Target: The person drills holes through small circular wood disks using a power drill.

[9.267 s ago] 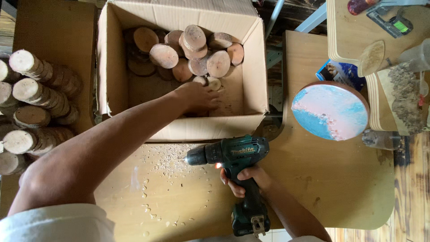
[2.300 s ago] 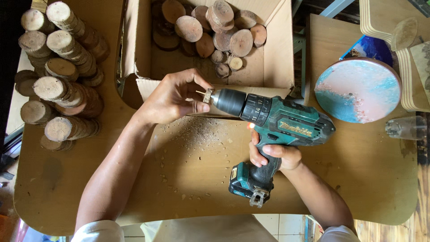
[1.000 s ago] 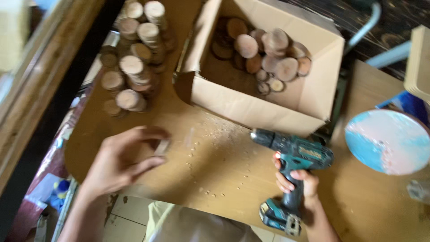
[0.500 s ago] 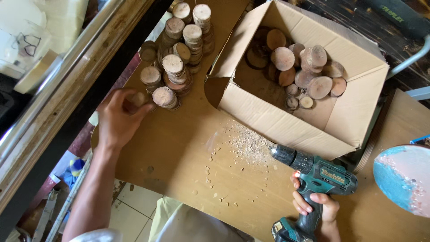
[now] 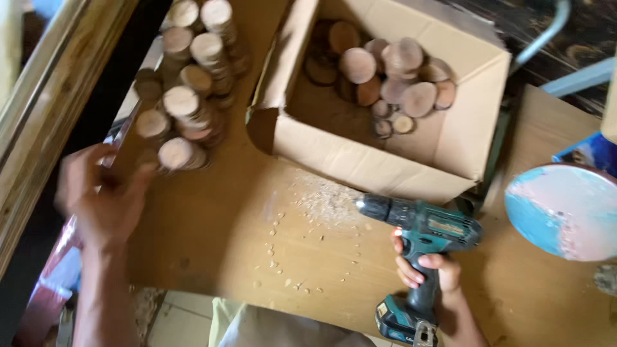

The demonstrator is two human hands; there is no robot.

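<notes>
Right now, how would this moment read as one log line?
left hand: open, by stacked wood slices | right hand: gripping cordless drill | sawdust on table

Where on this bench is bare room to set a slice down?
Free: the board between the stacked wood slices, the cardboard box and the sawdust. Crowded: around the drill and round painted disc.

A: Drill [image 5: 421, 225] colour?
B: Teal body, black grip & chuck.
A: Box [image 5: 379, 154]?
B: Plain tan cardboard. Wood slices [image 5: 183, 103] pale beige, dark bark rims.
A: Round disc [image 5: 565, 212]?
B: Blue w/ pink patches.
</notes>
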